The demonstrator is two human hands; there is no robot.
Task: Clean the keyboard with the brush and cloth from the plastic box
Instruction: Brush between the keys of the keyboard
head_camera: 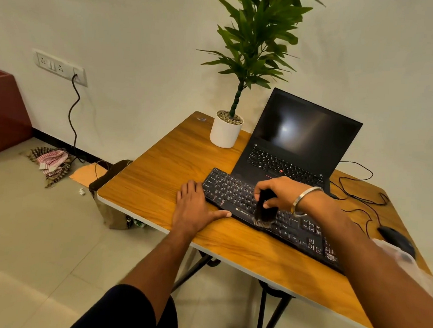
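Right hand (279, 190) grips a dark bristle brush (264, 212) on the black keyboard (234, 192); left hand (195, 208) lies flat beside it on the wooden desk (159, 165). Right of the hand, a clear plastic box (395, 253) is blurred, contents indiscernible.

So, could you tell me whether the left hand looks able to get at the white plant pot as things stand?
Probably yes. The left hand lies flat beside the keyboard, and only bare table lies between it and the white plant pot.
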